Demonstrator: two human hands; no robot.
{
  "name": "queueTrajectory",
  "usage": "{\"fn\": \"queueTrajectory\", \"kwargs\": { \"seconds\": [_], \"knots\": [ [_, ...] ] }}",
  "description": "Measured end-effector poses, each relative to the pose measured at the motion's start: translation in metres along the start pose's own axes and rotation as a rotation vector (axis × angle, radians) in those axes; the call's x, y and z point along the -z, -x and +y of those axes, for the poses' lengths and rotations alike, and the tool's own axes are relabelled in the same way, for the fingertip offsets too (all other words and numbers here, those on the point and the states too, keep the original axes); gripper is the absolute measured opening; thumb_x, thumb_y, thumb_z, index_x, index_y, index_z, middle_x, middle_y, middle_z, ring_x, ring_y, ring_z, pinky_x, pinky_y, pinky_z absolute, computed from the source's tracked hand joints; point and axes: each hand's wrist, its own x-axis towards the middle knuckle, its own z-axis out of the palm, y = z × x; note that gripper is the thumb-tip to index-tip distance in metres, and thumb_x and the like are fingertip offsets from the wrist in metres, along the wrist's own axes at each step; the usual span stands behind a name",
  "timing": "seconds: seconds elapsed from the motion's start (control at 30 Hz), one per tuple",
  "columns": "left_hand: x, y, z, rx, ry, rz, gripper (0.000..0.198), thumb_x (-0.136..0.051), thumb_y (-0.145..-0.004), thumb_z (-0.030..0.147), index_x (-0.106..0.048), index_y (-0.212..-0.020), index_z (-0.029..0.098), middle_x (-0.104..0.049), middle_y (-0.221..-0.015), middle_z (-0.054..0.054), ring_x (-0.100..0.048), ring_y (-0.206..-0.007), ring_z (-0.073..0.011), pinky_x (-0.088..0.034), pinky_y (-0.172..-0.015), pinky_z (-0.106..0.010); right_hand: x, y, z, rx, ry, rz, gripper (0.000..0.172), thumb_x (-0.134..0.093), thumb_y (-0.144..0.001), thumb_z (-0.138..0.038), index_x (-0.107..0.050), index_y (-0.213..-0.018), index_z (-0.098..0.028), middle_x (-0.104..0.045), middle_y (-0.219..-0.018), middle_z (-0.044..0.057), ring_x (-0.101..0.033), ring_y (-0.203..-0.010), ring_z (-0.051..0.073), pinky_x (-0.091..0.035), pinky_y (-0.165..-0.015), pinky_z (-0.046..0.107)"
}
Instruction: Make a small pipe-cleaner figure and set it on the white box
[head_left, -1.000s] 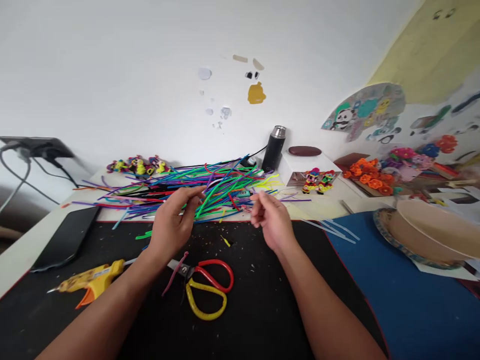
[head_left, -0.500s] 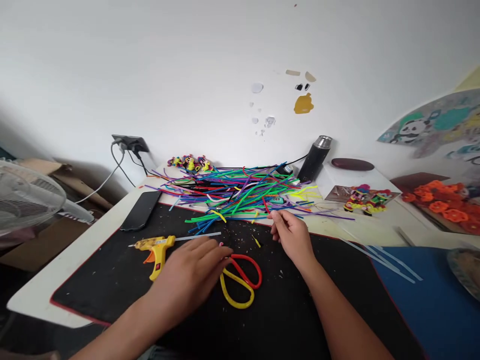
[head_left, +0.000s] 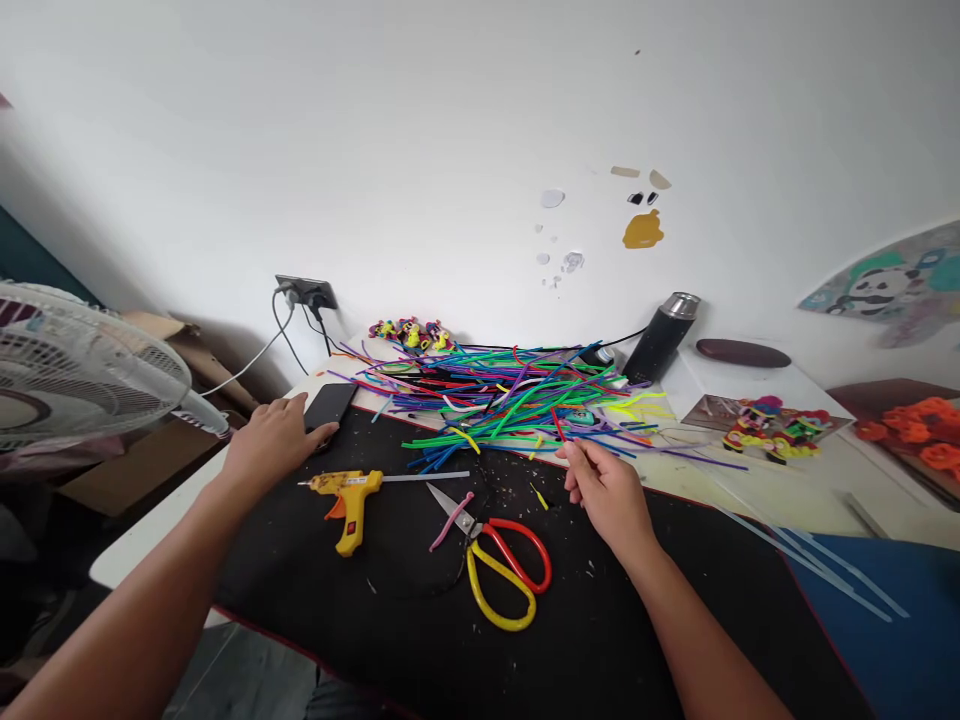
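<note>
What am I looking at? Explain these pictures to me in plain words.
There is no machine: the left hand and right hand are a person's own, seen from a camera worn on the head. The left is close by a dark phone. The right's fingertips meet a red stick; whether they grip it is unclear. On the black mat lie a glue gun and scissors, with a pink strip across the blades. Behind spreads a heap of colourful sticks.

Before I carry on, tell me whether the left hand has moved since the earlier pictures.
Yes. Against the resting glue gun, the left hand has moved leftward and farther forward, from above the scissors to the phone.
</note>
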Motion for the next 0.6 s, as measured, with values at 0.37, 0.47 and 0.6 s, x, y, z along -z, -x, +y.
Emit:
{"fn": "queueTrajectory", "kwargs": {
  "seconds": [0.37, 0.47, 0.6],
  "knots": [
    [-0.033, -0.054, -0.005, 0.045, -0.014, -0.199, 0.082, -0.054, -0.082, 0.062, -0.057, -0.143, 0.007, -0.063, -0.138, -0.031, -0.059, -0.129, -0.0475, -0.048, -0.101, -0.051, -0.003, 0.006, -0.008, 0.078, 0.208, -0.126, 0.041, -0.048, -0.104, -0.056, -0.070, -0.088, -0.025, -0.068, -0.063, 0.002, -0.066, -0.055, 0.021, -0.046, -0.056, 0.030],
    [-0.033, -0.059, 0.002, 0.090, -0.012, -0.191, 0.084, -0.051, -0.082, 0.065, -0.056, -0.140, 0.004, -0.061, -0.139, -0.033, -0.056, -0.132, -0.0476, -0.048, -0.102, -0.051, -0.001, 0.006, -0.013, 0.104, 0.263, -0.155, 0.040, -0.046, -0.105, -0.053, -0.071, -0.090, -0.025, -0.072, -0.069, 0.003, -0.068, -0.059, 0.022, -0.045, -0.057, 0.030],
    [-0.034, -0.062, 0.009, 0.127, 0.004, -0.166, 0.084, -0.050, -0.081, 0.067, -0.056, -0.136, 0.004, -0.060, -0.139, -0.034, -0.057, -0.130, -0.0482, -0.048, -0.100, -0.052, 0.000, 0.007, -0.015, 0.146, 0.312, -0.183, 0.038, -0.045, -0.105, -0.049, -0.073, -0.096, -0.025, -0.077, -0.079, 0.005, -0.070, -0.068, 0.024, -0.044, -0.062, 0.031]
  ]
}}
